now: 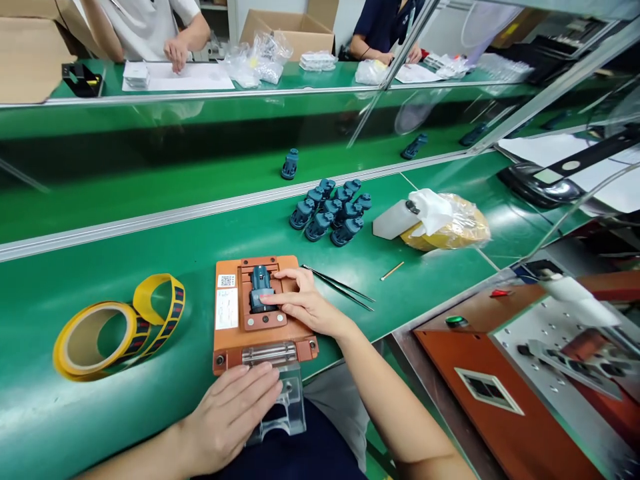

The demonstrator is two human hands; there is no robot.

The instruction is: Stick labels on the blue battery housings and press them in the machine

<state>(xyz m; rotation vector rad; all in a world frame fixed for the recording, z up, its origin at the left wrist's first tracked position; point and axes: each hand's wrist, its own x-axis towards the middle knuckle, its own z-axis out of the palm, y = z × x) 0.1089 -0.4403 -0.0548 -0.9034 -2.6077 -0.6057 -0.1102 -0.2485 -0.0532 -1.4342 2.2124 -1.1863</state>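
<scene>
A dark blue-green plastic part (261,288) lies in the recess of an orange fixture (305,263). My right hand (313,307) comes over the fixture from the right, fingers apart, with one fingertip on the part's lower half and another near its upper right side. A transparent hinged cover (296,403) is swung down toward my body at the fixture's near edge. My left hand (233,410) rests flat on this cover, fingers stretched out and side by side; it holds nothing. Black tweezers (343,288) lie just right of the fixture.
A yellow label roll (93,337) stands left. Several similar parts (331,212) cluster beyond the fixture. To the right are a small stick (392,270), a white bottle (393,220) and a wrapped yellow bundle (450,223). An orange machine (475,360) is at right. Two people work across the bench.
</scene>
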